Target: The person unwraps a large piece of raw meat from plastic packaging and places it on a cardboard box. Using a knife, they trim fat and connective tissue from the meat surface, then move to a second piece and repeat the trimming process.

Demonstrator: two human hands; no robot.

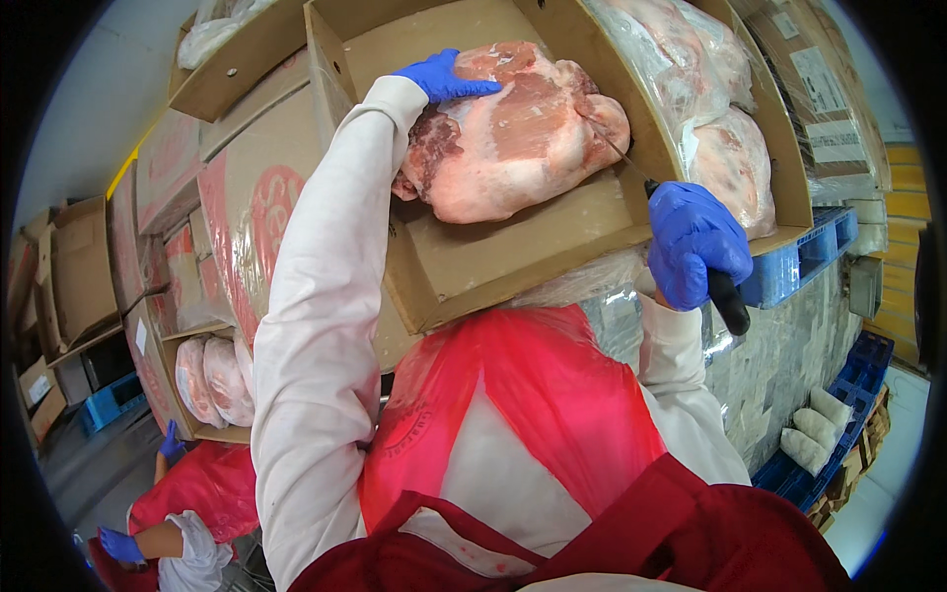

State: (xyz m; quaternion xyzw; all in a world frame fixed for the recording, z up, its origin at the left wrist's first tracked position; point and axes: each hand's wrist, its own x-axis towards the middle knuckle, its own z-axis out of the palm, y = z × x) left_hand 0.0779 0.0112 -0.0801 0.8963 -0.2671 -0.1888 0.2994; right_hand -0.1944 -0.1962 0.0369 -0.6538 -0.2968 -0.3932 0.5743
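Note:
A large piece of raw meat with pale fat lies in an open cardboard box. My left hand in a blue glove rests open on the meat's upper left, thumb spread from the fingers. My right hand, also gloved in blue, is closed round the black handle of a tool. Its thin metal blade or shaft reaches to the meat's right side, where its tip is hard to make out.
Boxes of wrapped meat stand right and lower left. Stacked cartons fill the left. A blue pallet is at the right, another with white packs below it. A co-worker in blue gloves is at lower left.

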